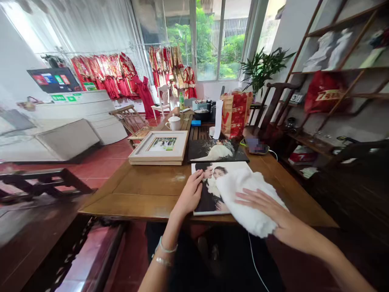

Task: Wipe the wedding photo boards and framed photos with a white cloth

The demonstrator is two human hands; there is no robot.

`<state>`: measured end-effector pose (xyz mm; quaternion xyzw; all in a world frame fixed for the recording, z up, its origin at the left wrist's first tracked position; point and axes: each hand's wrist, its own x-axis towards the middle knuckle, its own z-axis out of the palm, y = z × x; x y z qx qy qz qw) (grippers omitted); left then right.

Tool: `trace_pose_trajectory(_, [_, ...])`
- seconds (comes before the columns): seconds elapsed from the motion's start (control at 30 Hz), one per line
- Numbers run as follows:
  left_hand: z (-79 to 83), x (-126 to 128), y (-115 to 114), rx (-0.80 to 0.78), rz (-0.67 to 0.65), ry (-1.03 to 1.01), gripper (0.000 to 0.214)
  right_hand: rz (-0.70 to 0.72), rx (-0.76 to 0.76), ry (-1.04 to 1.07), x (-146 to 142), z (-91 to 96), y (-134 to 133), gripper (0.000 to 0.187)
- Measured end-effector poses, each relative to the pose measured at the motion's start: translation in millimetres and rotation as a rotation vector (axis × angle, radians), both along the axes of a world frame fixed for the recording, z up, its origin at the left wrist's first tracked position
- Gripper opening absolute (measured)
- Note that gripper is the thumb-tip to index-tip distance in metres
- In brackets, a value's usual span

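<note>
A large wedding photo print [209, 198] lies flat near the front edge of a wooden table [146, 190]. My left hand [190, 194] rests open on the print's left edge, fingers spread. My right hand [264, 205] presses flat on a white fluffy cloth [243, 190] that covers the right half of the print. A second, darker photo print [217, 151] lies just behind the first.
A stack of framed pictures [159, 148] sits at the table's left. Behind are a white teapot [174, 122], a red patterned bag [235, 113], a phone [257, 146] with a cable, wooden chairs, shelves at right, and racks of red garments by the windows.
</note>
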<state>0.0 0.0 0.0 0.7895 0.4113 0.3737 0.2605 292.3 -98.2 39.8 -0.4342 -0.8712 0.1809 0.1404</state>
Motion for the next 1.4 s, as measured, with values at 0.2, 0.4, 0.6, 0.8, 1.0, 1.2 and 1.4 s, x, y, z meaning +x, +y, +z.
trace_pose_trajectory(0.2, [-2.1,0,1,0.010,-0.004,-0.033,0.043,-0.084,0.115,0.003,21,-4.7,51,0.073])
trace_pose_trajectory(0.4, [-4.6,-2,3,0.027,0.002,-0.032,0.044,-0.232,0.147,-0.153,-13,6.1,118,0.076])
trace_pose_trajectory(0.6, [-4.4,-2,4,0.040,-0.005,-0.024,0.044,-0.203,0.176,-0.159,-67,10.7,131,0.074])
trace_pose_trajectory(0.8, [-3.2,-1,3,0.038,-0.004,-0.011,0.044,-0.092,0.186,-0.153,-75,10.4,70,0.090])
trace_pose_trajectory(1.0, [-3.0,0,2,0.029,0.011,-0.016,0.043,-0.040,0.207,-0.152,-48,-1.4,-20,0.102])
trace_pose_trajectory(1.2, [-1.7,-1,1,0.023,0.007,-0.021,0.044,-0.140,0.235,-0.163,-6,-8.9,-19,0.096])
trace_pose_trajectory(1.4, [0.7,0,1,0.000,0.004,-0.027,0.044,-0.268,0.233,-0.182,0,-5.1,48,0.085])
